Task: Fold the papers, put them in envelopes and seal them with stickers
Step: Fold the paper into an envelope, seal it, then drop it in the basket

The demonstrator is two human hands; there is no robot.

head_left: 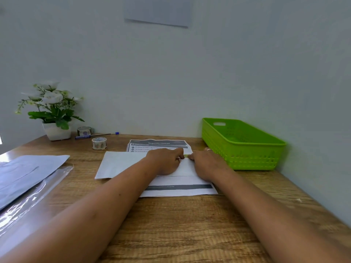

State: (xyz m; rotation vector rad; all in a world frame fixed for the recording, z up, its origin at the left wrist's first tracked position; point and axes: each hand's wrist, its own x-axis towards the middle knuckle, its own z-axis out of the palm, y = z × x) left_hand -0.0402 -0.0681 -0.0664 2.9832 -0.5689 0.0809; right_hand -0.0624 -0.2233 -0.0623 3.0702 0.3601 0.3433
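Note:
A white envelope (pixel 121 164) lies across a stack of printed papers (pixel 158 144) in the middle of the wooden desk (pixel 171 224). My left hand (pixel 167 161) and my right hand (pixel 206 163) rest on the envelope's right half. Their fingertips meet at its far edge on a small yellow-green sticker (pixel 185 156). Both hands have curled fingers pinching the sticker. The hands hide most of the sticker and the envelope's flap.
Two sticker rolls (pixel 99 142) (pixel 84 130), a blue pen (pixel 89 136) and a potted plant (pixel 55 118) stand at the back left. A green basket (pixel 241 147) sits against the wall at right. More envelopes in a plastic sleeve (pixel 28 173) lie at left.

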